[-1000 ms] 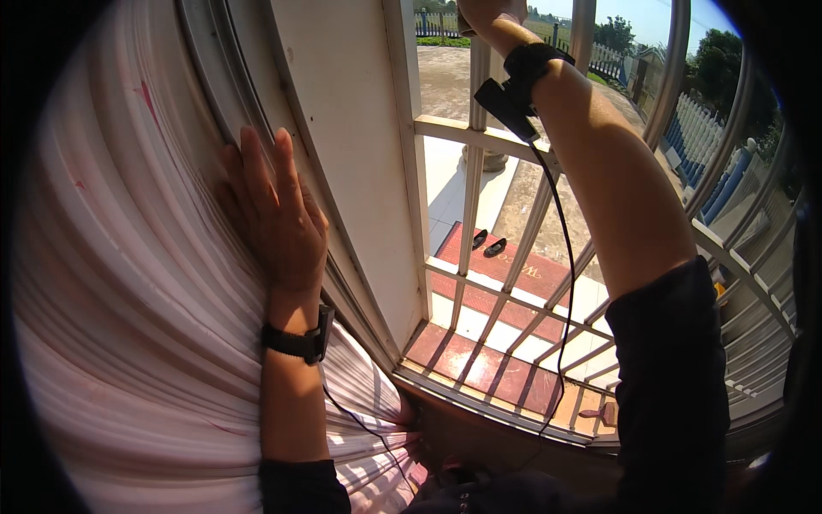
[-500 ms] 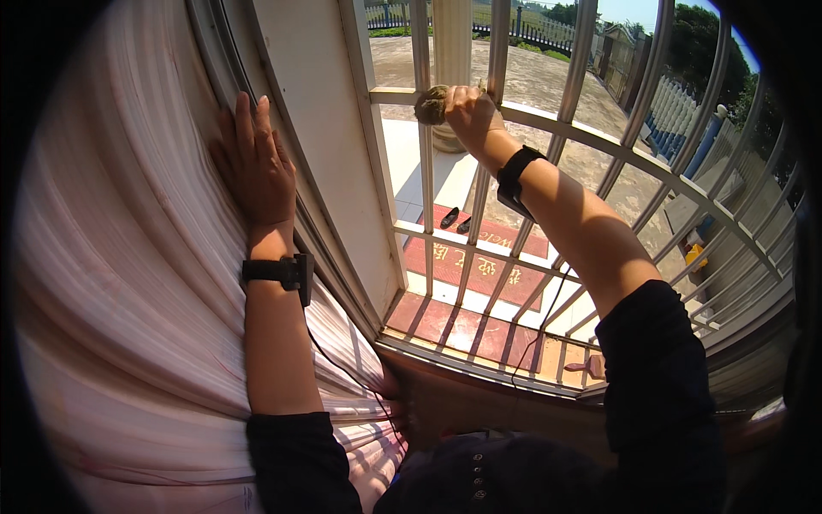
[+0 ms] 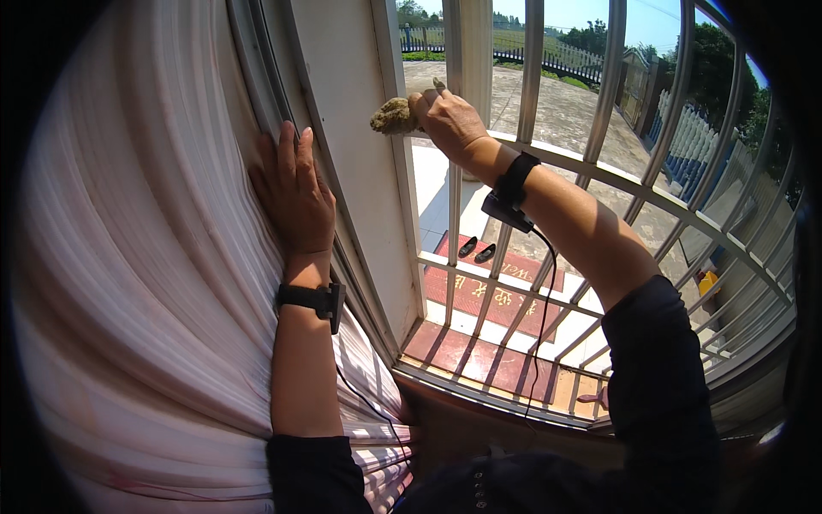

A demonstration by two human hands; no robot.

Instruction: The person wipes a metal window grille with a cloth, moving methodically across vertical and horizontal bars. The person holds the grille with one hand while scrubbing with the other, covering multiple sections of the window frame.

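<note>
My right hand point(image 3: 448, 120) is closed on a bunched, brownish-green cloth point(image 3: 395, 116). The cloth sticks out to the left of the fist, by the end of a horizontal rail of the window grille point(image 3: 604, 166), where it meets the frame. A small tip of it also shows above the fingers. On the left, my left hand point(image 3: 298, 193) lies flat with its fingers stretched out, against the pale striped curtain point(image 3: 163, 257) beside the metal window track point(image 3: 261, 68). Nothing is in it. Each wrist wears a black strap with a small box.
Beyond the bars lies a red doormat point(image 3: 514, 295) with a pair of dark shoes point(image 3: 477, 249) on it. A reddish brush-like thing point(image 3: 592, 399) rests at the sill's lower right. A thin black cable point(image 3: 539, 343) hangs from my right wrist, another from the left.
My right hand and the cloth have moved left along the rail toward the frame. In the picture, my left hand sits slightly lower and further right, still flat; the view has shifted too.
</note>
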